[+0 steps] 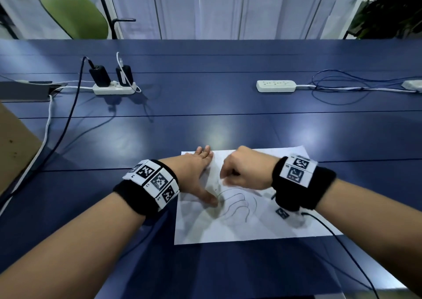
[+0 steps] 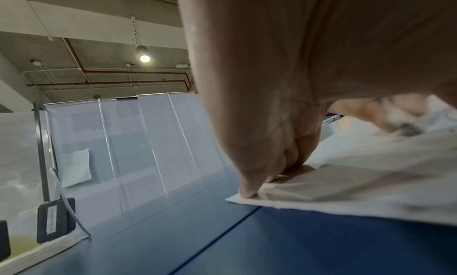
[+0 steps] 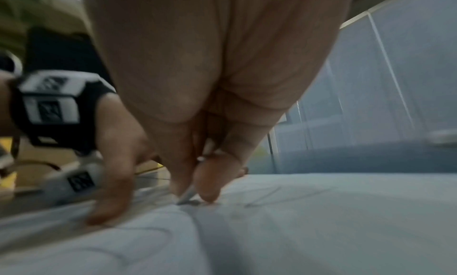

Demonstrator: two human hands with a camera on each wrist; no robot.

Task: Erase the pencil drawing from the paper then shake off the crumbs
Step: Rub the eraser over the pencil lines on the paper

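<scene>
A white sheet of paper point(image 1: 251, 225) lies on the blue table point(image 1: 205, 120), with curved pencil lines point(image 1: 237, 203) near its middle. My left hand point(image 1: 198, 173) lies flat on the sheet's left part, fingers straight and thumb spread toward the lines; in the left wrist view its fingertips point(image 2: 249, 191) press the paper point(image 2: 358, 191) at its corner. My right hand point(image 1: 242, 170) is curled just right of it, above the lines. In the right wrist view, thumb and finger pinch a small grey-white eraser point(image 3: 187, 198) whose tip touches the paper point(image 3: 321, 220). That view is motion-blurred.
Two white power strips point(image 1: 113, 89) point(image 1: 275, 85) with plugs and cables lie on the far half of the table. A cardboard box point(image 1: 13, 147) stands at the left edge. A black cable point(image 1: 338, 237) runs from my right wrist across the sheet's right corner.
</scene>
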